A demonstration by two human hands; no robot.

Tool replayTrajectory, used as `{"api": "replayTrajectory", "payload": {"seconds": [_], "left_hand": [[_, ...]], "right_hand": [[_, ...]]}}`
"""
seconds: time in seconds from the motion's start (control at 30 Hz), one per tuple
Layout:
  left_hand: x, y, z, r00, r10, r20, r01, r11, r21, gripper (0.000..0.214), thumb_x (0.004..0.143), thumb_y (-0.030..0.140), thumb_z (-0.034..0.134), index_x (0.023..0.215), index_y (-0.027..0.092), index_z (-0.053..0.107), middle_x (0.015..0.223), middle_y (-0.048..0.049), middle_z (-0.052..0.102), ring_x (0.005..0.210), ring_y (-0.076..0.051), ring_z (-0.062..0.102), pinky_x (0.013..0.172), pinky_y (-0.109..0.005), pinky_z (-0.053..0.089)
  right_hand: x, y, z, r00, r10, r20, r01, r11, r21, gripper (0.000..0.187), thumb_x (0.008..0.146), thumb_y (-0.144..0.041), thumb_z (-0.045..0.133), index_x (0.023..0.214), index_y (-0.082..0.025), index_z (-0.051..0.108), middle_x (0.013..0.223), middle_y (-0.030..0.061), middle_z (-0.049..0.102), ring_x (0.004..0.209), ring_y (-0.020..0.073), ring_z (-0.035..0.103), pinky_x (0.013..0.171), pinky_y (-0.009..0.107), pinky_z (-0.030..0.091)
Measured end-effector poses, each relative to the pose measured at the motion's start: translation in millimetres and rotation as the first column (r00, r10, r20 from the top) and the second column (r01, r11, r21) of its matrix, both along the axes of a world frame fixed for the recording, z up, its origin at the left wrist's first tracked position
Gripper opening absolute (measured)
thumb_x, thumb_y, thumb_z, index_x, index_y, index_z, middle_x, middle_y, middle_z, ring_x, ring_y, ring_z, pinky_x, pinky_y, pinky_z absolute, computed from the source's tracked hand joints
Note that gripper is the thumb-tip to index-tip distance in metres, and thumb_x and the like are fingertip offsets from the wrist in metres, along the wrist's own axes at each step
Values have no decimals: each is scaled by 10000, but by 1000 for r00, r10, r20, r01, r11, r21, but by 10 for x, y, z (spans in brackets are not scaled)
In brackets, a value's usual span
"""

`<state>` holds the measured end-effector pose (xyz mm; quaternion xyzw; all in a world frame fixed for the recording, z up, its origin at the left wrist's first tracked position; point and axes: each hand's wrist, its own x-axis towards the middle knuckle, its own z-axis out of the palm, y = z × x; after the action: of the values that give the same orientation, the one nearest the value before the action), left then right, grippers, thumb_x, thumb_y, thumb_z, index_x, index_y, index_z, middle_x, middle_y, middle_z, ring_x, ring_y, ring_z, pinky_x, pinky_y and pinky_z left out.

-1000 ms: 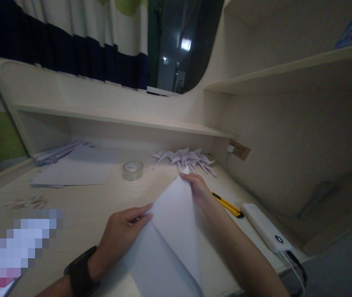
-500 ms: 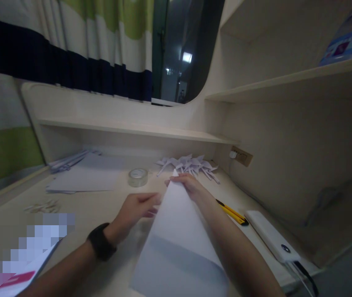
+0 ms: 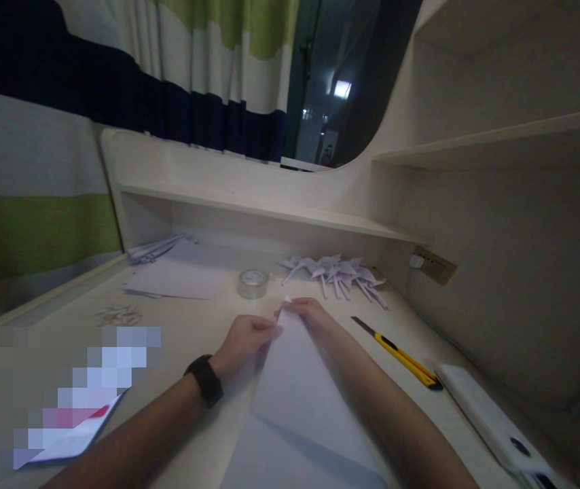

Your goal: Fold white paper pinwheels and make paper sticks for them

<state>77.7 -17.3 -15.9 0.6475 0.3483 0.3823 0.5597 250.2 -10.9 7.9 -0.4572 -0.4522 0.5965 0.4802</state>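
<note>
Both hands hold one white folded sheet (image 3: 303,380): the right hand (image 3: 313,319) grips its pointed far end, while the left hand (image 3: 248,339) appears to pinch the left edge just below that tip. Measured from the tape roll (image 3: 252,285), the sheet lies on the near side and to the right. One broad flap is already folded over; the part below its slanting edge looks unfolded, so shaping seems only partly done. Right of the roll lie folded paper pieces (image 3: 338,275), seemingly finished; left of it, flat paper sheets (image 3: 183,272) look unused.
</note>
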Motion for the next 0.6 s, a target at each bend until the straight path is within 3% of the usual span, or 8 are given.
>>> {"api": "replayTrajectory", "payload": {"seconds": [0.23, 0.4, 0.6], "left_hand": [[7, -57, 25, 999, -26, 36, 27, 999, -41, 297, 685, 378, 704, 670, 82, 701, 548, -18, 572, 494, -110, 472, 472, -229, 315], [-12, -124, 91, 998, -55, 34, 57, 997, -56, 312, 685, 391, 706, 699, 79, 718, 596, -50, 630, 521, -139, 526, 498, -251, 365], [-19, -116, 67, 992, -97, 76, 106, 987, -122, 345, 631, 406, 755, 706, 72, 715, 598, -62, 638, 528, -149, 547, 497, -250, 380]], "right_hand": [[13, 2, -5, 1000, -13, -28, 13, 1000, 4, 203, 607, -287, 757, 645, -98, 690, 609, 46, 678, 506, 117, 570, 540, 231, 437], [119, 38, -24, 999, 36, -29, -35, 999, 28, 264, 678, -359, 712, 713, -97, 711, 656, 54, 684, 564, 124, 584, 571, 230, 438], [155, 55, -44, 999, 37, -4, -36, 999, 16, 223, 650, -310, 724, 704, -93, 715, 648, 60, 685, 552, 125, 579, 541, 226, 421]]}}
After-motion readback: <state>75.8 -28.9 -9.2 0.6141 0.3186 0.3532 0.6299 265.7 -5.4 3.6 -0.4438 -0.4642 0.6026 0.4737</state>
